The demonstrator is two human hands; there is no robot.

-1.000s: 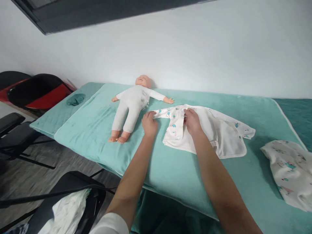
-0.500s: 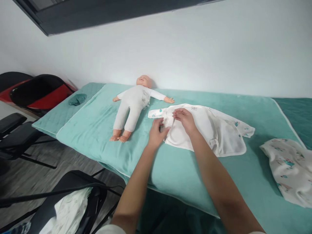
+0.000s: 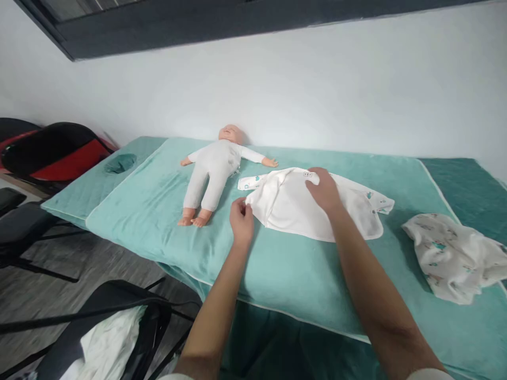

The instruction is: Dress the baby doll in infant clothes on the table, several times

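Note:
A white baby garment (image 3: 293,206) with small teal prints lies spread inside out on the teal-covered table (image 3: 301,269). My left hand (image 3: 241,221) pinches the garment's near left corner. My right hand (image 3: 325,190) lies flat with fingers stretched out on the garment's upper middle, near the collar label. A baby doll (image 3: 216,171) in a white suit lies on its back just left of the garment, arms spread.
A second printed baby garment (image 3: 451,256) lies crumpled at the table's right. A round face hole (image 3: 119,163) is at the table's left end. Black and red chairs (image 3: 51,150) stand at left; a black chair with white cloth (image 3: 106,338) stands near me.
The printed left flap was turned over, so the plain white inside now faces up. My left hand moved to the near left corner; my right hand shifted right along the collar.

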